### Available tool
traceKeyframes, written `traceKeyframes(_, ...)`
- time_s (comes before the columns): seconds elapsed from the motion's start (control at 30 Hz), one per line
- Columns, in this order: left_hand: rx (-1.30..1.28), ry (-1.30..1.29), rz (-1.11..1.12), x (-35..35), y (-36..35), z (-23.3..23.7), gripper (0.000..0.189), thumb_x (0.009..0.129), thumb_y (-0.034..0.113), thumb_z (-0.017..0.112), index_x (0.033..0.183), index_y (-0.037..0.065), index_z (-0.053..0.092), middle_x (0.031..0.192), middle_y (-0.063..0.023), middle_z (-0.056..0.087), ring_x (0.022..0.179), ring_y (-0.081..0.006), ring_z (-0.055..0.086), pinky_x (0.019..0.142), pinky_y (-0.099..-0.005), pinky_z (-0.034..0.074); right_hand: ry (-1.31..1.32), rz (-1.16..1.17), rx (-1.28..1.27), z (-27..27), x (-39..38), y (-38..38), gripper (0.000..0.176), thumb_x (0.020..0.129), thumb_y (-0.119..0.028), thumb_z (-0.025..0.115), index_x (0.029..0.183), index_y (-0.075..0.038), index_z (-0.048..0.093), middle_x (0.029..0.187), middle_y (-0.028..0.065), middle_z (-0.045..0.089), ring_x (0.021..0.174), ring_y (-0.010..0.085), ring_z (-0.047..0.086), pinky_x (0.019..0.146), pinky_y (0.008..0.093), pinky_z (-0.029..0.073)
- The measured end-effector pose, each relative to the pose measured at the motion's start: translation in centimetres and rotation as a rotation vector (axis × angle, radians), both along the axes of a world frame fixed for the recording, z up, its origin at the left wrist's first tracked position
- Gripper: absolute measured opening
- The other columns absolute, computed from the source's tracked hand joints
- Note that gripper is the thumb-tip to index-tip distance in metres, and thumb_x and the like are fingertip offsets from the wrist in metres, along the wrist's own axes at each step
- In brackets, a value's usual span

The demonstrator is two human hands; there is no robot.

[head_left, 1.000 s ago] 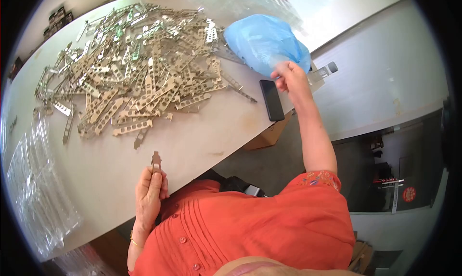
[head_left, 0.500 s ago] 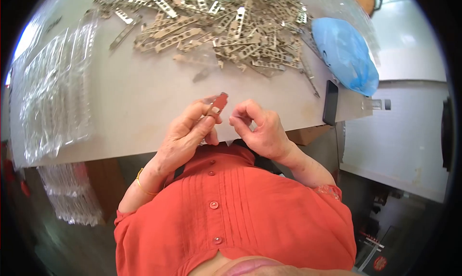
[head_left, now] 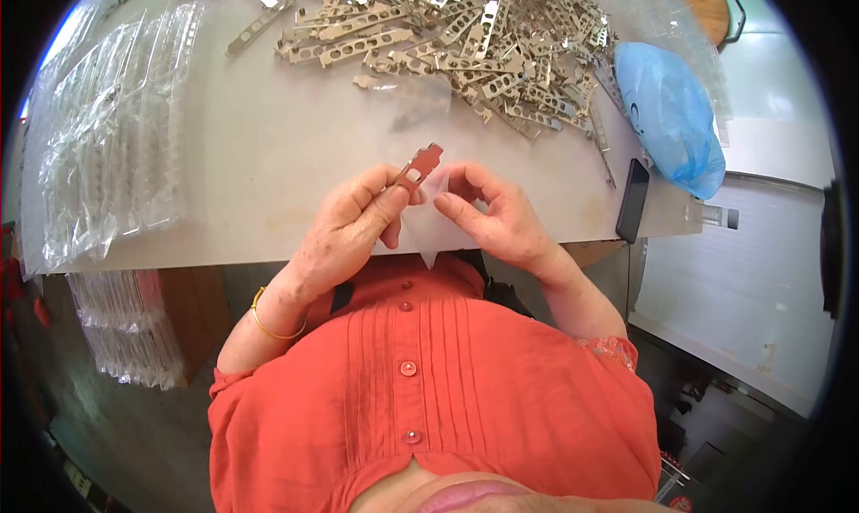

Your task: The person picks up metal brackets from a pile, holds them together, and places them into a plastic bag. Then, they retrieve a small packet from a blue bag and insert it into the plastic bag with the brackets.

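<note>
My left hand (head_left: 344,231) is closed on a flat metal bracket (head_left: 420,166) with cut-outs, which tilts up to the right and reflects the red of the shirt. A thin piece of clear plastic film (head_left: 427,231) hangs between the two hands, its pointed lower end over the table edge. My right hand (head_left: 497,213) has its fingers curled at the film's right side and appears to pinch it. Beyond the hands, a large heap of similar metal brackets (head_left: 483,47) covers the back of the table. A loose clear plastic piece (head_left: 420,97) lies at the heap's near edge.
Clear plastic trays (head_left: 107,146) are stacked at the left of the table (head_left: 242,173). At the right lie a blue plastic bag (head_left: 671,115) and a black phone (head_left: 633,200). More clear trays (head_left: 130,329) sit below the table's left edge, beside a brown box (head_left: 197,316).
The bracket in my left hand has tipped so more of its face shows. Film now shows between the hands, and my right fingers have opened a little. The camera view has shifted slightly.
</note>
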State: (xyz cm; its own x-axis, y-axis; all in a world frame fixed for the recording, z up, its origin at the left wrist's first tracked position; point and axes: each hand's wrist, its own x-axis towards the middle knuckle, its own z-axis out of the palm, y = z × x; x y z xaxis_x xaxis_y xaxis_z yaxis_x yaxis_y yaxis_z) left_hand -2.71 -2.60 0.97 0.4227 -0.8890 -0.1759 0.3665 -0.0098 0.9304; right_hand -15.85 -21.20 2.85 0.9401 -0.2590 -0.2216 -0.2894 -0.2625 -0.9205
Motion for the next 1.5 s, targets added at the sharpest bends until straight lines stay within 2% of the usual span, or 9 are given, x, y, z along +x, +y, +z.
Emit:
traceKeyframes(0.27,0.092,-0.107,0.002,0.8,-0.6,0.6,0.019,0.106,0.017,0.05,0.107,0.002,0.062,0.089,0.002,0.06,0.065,-0.0048,0.049,0.06,-0.0211,0.043,-0.151,0.124,-0.017,0.9,1.7,-0.6,0.023,0.092,-0.017,0.07,0.11,-0.003,0.066,0.088,-0.0003,0.065,0.079,0.01,0.056,0.071,0.0261,0.048)
traceKeyframes(0.33,0.125,-0.192,-0.03,0.9,-0.6,0.6,0.019,0.106,0.017,0.049,0.109,0.003,0.062,0.091,0.0024,0.061,0.066,-0.0039,0.05,0.06,-0.0197,0.042,-0.084,0.111,0.071,1.7,1.6,-0.8,0.022,0.093,-0.019,0.071,0.107,-0.002,0.064,0.097,-0.001,0.064,0.087,0.0078,0.055,0.081,0.0268,0.047)
traceKeyframes(0.47,0.139,-0.162,-0.045,0.9,-0.9,0.7,0.02,0.106,0.016,0.05,0.109,0.003,0.064,0.091,0.0021,0.061,0.065,-0.0037,0.05,0.059,-0.0199,0.041,0.079,0.082,0.092,1.4,1.9,-0.4,0.021,0.094,-0.018,0.071,0.107,-0.002,0.066,0.098,0.0003,0.065,0.086,0.0075,0.056,0.081,0.0254,0.047)
traceKeyframes(0.53,0.14,-0.144,-0.025,0.9,-0.8,0.7,0.02,0.106,0.016,0.05,0.11,0.003,0.065,0.092,0.0021,0.061,0.065,-0.0035,0.051,0.059,-0.0196,0.04,-0.077,-0.062,0.256,-0.5,2.4,-0.2,0.013,0.094,-0.014,0.07,0.099,-0.002,0.069,0.082,-0.0022,0.065,0.075,0.0054,0.056,0.069,0.0228,0.047)
traceKeyframes(0.73,0.18,-0.131,0.253,1.4,0.3,0.9,0.024,0.106,0.02,0.051,0.111,0.002,0.065,0.109,-0.0025,0.067,0.063,-0.0033,0.054,0.056,-0.0188,0.037,-0.157,-0.325,0.241,-0.6,3.3,-2.0,0.015,0.093,-0.017,0.075,0.086,-0.006,0.066,0.074,-0.0045,0.062,0.066,0.0023,0.051,0.06,0.0195,0.042)
traceKeyframes(1.03,0.158,0.115,0.156,0.2,1.4,1.4,0.024,0.106,0.022,0.049,0.106,0.003,0.062,0.104,-0.007,0.07,0.063,-0.0053,0.057,0.057,-0.0197,0.042,-0.367,-0.491,0.344,-1.0,4.8,-0.9,0.022,0.091,-0.023,0.077,0.087,-0.008,0.061,0.073,-0.0039,0.061,0.061,0.0019,0.053,0.054,0.0179,0.043)
traceKeyframes(1.23,0.079,0.236,0.171,0.7,1.2,0.9,0.023,0.106,0.023,0.05,0.104,0.003,0.062,0.098,-0.0059,0.07,0.066,-0.0061,0.06,0.057,-0.02,0.043,-0.402,-0.43,0.323,-1.1,4.6,1.0,0.023,0.092,-0.023,0.077,0.086,-0.008,0.061,0.076,-0.0035,0.061,0.065,0.0022,0.054,0.059,0.0182,0.045)
traceKeyframes(1.4,0.112,-0.046,0.12,0.8,1.5,0.8,0.022,0.106,0.022,0.052,0.105,0.005,0.065,0.086,0.0,0.066,0.067,-0.0036,0.057,0.059,-0.0193,0.039,-0.227,-0.309,0.47,-0.1,4.6,1.0,0.02,0.095,-0.022,0.072,0.102,-0.003,0.067,0.087,0.0002,0.066,0.077,0.0061,0.057,0.071,0.0221,0.046)
traceKeyframes(1.5,0.133,-0.088,0.116,0.7,1.4,0.7,0.022,0.106,0.023,0.052,0.108,0.006,0.065,0.084,0.0006,0.065,0.068,-0.0027,0.056,0.06,-0.019,0.038,-0.188,-0.189,0.376,-0.6,4.4,0.4,0.025,0.099,-0.021,0.066,0.111,0.001,0.068,0.089,0.002,0.066,0.084,0.0099,0.059,0.079,0.0248,0.046)
